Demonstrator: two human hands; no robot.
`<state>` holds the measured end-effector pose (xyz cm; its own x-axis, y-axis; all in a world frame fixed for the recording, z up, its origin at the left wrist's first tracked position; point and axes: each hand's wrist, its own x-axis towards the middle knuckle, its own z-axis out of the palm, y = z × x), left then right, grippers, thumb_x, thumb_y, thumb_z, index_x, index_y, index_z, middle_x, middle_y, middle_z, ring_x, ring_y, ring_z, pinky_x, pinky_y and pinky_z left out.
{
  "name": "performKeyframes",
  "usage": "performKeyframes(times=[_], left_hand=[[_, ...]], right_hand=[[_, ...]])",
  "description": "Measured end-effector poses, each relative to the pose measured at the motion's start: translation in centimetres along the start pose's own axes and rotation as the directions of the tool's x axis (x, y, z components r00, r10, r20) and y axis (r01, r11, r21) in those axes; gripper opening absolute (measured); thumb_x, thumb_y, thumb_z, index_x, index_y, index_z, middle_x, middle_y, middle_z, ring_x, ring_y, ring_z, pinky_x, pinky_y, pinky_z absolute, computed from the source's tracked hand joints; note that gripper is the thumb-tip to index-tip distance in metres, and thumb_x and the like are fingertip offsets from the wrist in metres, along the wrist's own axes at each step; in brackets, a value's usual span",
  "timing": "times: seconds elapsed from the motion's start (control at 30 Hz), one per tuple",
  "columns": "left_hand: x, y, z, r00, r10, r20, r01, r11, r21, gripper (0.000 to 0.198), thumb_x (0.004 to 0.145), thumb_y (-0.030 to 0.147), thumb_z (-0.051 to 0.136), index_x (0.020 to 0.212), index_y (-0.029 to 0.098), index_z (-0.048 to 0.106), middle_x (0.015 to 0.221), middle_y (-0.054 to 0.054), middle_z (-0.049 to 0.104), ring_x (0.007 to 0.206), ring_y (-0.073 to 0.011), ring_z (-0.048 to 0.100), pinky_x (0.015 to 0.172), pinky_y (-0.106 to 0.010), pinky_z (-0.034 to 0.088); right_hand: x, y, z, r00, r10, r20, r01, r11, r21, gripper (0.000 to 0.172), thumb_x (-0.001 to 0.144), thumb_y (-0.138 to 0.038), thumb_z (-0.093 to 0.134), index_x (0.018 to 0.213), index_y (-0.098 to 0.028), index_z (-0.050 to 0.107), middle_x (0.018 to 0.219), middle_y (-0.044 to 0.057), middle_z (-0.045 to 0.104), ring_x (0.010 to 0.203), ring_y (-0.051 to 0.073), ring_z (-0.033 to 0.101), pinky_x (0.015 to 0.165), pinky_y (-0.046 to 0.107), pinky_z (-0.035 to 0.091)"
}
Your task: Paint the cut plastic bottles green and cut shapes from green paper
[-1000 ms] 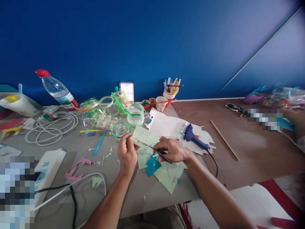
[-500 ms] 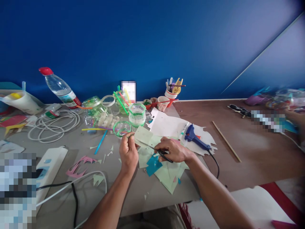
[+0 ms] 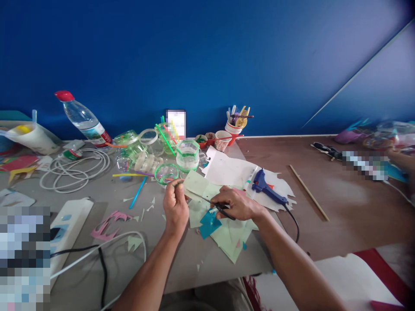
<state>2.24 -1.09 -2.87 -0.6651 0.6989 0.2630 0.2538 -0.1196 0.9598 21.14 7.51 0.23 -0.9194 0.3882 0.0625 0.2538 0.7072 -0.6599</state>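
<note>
My left hand (image 3: 177, 203) pinches the left edge of a pale green piece of paper (image 3: 196, 181), held just above the table. In my right hand (image 3: 235, 202) is a pair of dark scissors (image 3: 223, 210), fingers wrapped round the handles. The blades point left along the lower edge of the paper. Beneath the hands lie a blue paper scrap (image 3: 209, 224) and larger light green sheets (image 3: 231, 246). A white torn sheet (image 3: 227, 169) spreads beyond my right hand, with a blue glue gun (image 3: 267, 188) on its right part.
Behind the hands stand clear plastic containers (image 3: 188, 156), paper cups (image 3: 222, 140) and a tilted water bottle (image 3: 86, 123). A coiled white cable (image 3: 76, 170) and a power strip (image 3: 73, 220) lie left. A wooden stick (image 3: 308, 192) lies right. Another person's hand (image 3: 402, 157) shows at far right.
Hardly anything differs: the whole view has shifted very slightly to the right. Both hands keep their hold on the paper and the scissors.
</note>
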Motion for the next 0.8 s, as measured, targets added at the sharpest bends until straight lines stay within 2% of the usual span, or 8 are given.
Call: performKeyframes(times=[0.3,0.5,0.7,0.8], left_hand=[[0.05,0.29,-0.05,1.0,0.005,-0.005,-0.005,1.0,0.027,0.032,0.09,0.047,0.046,0.092,0.018,0.058,0.083,-0.004,0.061,0.063,-0.0122,0.056,0.055,-0.022,0.047],[-0.03,0.37,-0.01,1.0,0.001,-0.014,-0.001,1.0,0.015,0.031,0.089,0.048,0.048,0.092,0.018,0.058,0.083,-0.004,0.061,0.062,-0.0118,0.056,0.053,-0.022,0.047],[-0.11,0.14,0.36,0.99,-0.133,0.047,0.14,0.974,-0.181,0.032,0.085,0.049,0.055,0.095,0.019,0.055,0.079,-0.003,0.061,0.057,-0.0117,0.056,0.049,-0.023,0.046],[-0.21,0.38,0.56,0.987,-0.144,0.076,0.158,0.962,-0.224,0.031,0.084,0.049,0.056,0.095,0.02,0.053,0.065,0.003,0.056,0.045,-0.0089,0.047,0.041,-0.021,0.038]], right_hand=[[0.03,-0.15,-0.04,1.0,-0.012,-0.007,0.012,1.0,-0.006,0.04,0.083,-0.054,0.062,0.095,-0.017,0.071,0.072,0.006,0.071,0.072,0.018,0.06,0.072,0.029,0.043],[0.0,-0.17,0.0,0.999,0.036,-0.021,-0.036,0.999,-0.012,0.035,0.08,-0.049,0.067,0.097,-0.019,0.073,0.077,0.007,0.073,0.078,0.021,0.061,0.072,0.029,0.045],[-0.09,-0.1,-0.1,0.994,0.103,-0.032,-0.104,0.995,-0.004,0.031,0.076,-0.042,0.073,0.097,-0.019,0.074,0.077,0.006,0.072,0.079,0.02,0.062,0.071,0.027,0.047],[-0.05,-0.07,-0.11,0.993,0.112,-0.043,-0.112,0.994,0.005,0.029,0.075,-0.039,0.073,0.096,-0.018,0.074,0.075,0.006,0.071,0.079,0.02,0.062,0.071,0.027,0.047]])
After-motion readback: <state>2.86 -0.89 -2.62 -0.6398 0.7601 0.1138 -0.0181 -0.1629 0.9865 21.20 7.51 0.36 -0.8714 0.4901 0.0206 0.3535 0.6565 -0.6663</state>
